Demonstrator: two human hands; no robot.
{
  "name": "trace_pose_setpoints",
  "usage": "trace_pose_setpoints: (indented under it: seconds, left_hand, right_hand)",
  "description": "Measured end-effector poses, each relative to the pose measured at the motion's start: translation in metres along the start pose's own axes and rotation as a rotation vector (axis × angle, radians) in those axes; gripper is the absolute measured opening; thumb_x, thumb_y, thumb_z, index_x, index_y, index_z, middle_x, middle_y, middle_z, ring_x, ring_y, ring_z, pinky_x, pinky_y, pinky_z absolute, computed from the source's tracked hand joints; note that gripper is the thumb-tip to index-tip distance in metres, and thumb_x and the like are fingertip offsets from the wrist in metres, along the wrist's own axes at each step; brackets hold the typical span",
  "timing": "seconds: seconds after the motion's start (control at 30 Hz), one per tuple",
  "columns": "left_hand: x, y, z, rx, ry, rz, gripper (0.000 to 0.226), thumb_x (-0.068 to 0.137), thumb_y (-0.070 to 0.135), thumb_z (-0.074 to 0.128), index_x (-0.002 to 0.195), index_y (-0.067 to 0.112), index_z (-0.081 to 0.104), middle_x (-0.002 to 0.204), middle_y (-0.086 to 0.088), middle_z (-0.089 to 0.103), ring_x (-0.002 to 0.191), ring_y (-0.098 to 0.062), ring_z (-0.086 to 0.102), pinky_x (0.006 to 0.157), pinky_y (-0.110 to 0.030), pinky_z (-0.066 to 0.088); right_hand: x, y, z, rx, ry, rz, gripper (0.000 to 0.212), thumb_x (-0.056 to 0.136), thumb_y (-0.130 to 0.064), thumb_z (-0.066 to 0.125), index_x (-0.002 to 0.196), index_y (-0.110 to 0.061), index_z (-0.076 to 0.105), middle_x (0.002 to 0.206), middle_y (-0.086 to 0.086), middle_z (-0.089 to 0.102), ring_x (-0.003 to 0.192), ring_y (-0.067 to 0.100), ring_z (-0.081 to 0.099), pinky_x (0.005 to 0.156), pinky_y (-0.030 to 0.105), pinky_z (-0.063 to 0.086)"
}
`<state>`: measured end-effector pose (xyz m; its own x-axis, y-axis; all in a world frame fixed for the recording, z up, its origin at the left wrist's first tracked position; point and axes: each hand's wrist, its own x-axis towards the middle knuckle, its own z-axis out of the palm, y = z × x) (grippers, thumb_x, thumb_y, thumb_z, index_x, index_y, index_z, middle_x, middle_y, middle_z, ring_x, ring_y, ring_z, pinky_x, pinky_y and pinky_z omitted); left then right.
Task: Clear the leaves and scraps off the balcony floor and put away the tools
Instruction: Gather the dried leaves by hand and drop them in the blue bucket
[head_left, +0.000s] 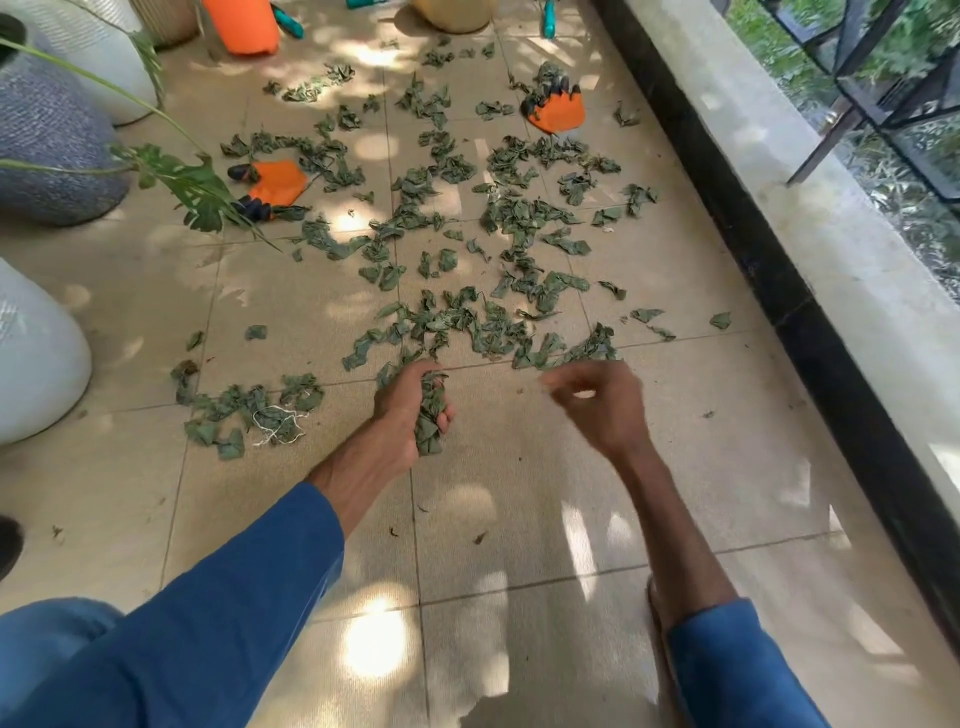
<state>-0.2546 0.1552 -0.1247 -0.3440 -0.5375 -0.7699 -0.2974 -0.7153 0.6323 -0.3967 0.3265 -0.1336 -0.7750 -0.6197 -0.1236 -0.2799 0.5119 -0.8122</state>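
Note:
Green leaves (467, 218) lie scattered across the beige tiled balcony floor (519, 493). My left hand (410, 415) grips a bunch of leaves (431, 421) just above the floor. To its right, my right hand (602, 400) hovers over the tiles with loosely curled fingers and holds nothing that I can see; it is blurred. A tangle of white string (275, 423) sits on the leaves at the left. Two orange gloves with dark fingertips lie among the leaves, one at the left (270, 184) and one at the far right (556, 109).
Large white pots (36, 353) and a grey woven pot (47, 140) line the left side, with a plant leaf (192, 187) reaching over the floor. An orange container (241, 23), teal-handled tools (288, 21) and a tan pot (457, 13) stand at the far end. A low parapet (810, 234) runs along the right.

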Motion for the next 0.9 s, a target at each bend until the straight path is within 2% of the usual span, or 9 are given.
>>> trace_pose_setpoints:
  seconds: [0.03,0.1,0.2,0.3,0.5,0.6,0.73,0.8,0.9]
  left_hand:
    - [0.0,0.0,-0.001,-0.01,-0.01,-0.005,0.026,0.088,0.028,0.068,0.066,0.018,0.06,0.054,-0.003,0.059,0.044,-0.016,0.054,0.036,-0.019,0.04]
    - [-0.001,-0.001,-0.003,-0.025,-0.037,-0.016,0.025,0.088,0.028,0.068,0.068,0.017,0.058,0.055,-0.003,0.059,0.043,-0.016,0.054,0.035,-0.019,0.04]
    - [0.0,-0.002,-0.007,-0.039,-0.065,-0.031,0.024,0.089,0.028,0.068,0.07,0.017,0.056,0.057,-0.002,0.058,0.043,-0.015,0.054,0.035,-0.018,0.04]
    - [0.002,-0.001,-0.01,-0.056,-0.072,-0.037,0.025,0.089,0.027,0.068,0.07,0.016,0.056,0.058,-0.002,0.057,0.043,-0.015,0.054,0.034,-0.018,0.041]
    - [0.002,0.002,-0.014,-0.074,-0.093,-0.058,0.025,0.09,0.026,0.066,0.07,0.016,0.056,0.058,-0.002,0.057,0.041,-0.014,0.054,0.034,-0.018,0.041]
    - [0.002,0.001,-0.016,-0.077,-0.108,-0.064,0.025,0.089,0.026,0.067,0.07,0.016,0.055,0.057,-0.001,0.057,0.041,-0.014,0.054,0.034,-0.017,0.041]
    - [0.002,0.002,-0.02,-0.084,-0.107,-0.069,0.025,0.088,0.027,0.069,0.071,0.016,0.055,0.058,-0.002,0.057,0.042,-0.014,0.056,0.034,-0.017,0.042]
    - [0.001,0.002,-0.021,-0.089,-0.107,-0.076,0.025,0.088,0.027,0.069,0.07,0.016,0.055,0.057,-0.001,0.057,0.042,-0.014,0.056,0.034,-0.017,0.042]
    - [0.0,0.004,-0.022,-0.097,-0.111,-0.082,0.025,0.088,0.027,0.069,0.07,0.016,0.055,0.057,-0.001,0.057,0.042,-0.014,0.055,0.034,-0.017,0.042]
  right_hand:
    - [0.01,0.021,-0.005,-0.078,0.109,0.09,0.017,0.089,-0.007,0.073,0.104,-0.015,0.076,0.109,0.001,0.075,0.079,0.002,0.068,0.067,0.015,0.057]
    - [0.029,0.053,-0.011,-0.207,0.214,0.24,0.027,0.087,-0.018,0.077,0.113,-0.011,0.073,0.114,0.009,0.073,0.079,0.012,0.068,0.072,0.024,0.056]
    - [0.047,0.085,-0.01,-0.293,0.173,0.321,0.035,0.083,-0.022,0.079,0.116,-0.01,0.071,0.114,0.018,0.07,0.093,0.029,0.069,0.086,0.037,0.056]
    - [0.048,0.09,-0.006,-0.264,0.192,0.295,0.021,0.083,-0.015,0.079,0.102,-0.008,0.075,0.099,0.017,0.074,0.088,0.03,0.071,0.078,0.031,0.055]
    - [0.035,0.097,-0.02,-0.181,0.203,0.332,0.023,0.081,-0.018,0.083,0.097,-0.003,0.077,0.093,0.014,0.075,0.076,0.016,0.062,0.073,0.022,0.043]
    - [0.031,0.085,-0.024,-0.17,0.205,0.223,0.018,0.079,-0.023,0.084,0.085,-0.007,0.078,0.096,0.002,0.074,0.084,0.01,0.061,0.073,0.018,0.041]
    - [0.05,0.051,-0.004,-0.133,0.16,0.147,0.015,0.077,-0.025,0.085,0.077,-0.014,0.075,0.09,-0.009,0.068,0.086,0.0,0.059,0.088,0.021,0.041]
    - [0.061,0.049,0.012,-0.144,0.155,0.185,0.014,0.076,-0.023,0.086,0.076,-0.014,0.075,0.077,-0.008,0.069,0.067,0.0,0.06,0.072,0.022,0.05]
    - [0.066,0.062,0.027,-0.216,0.208,0.275,0.014,0.076,-0.018,0.085,0.07,-0.013,0.073,0.065,-0.001,0.067,0.056,0.012,0.06,0.055,0.021,0.042]
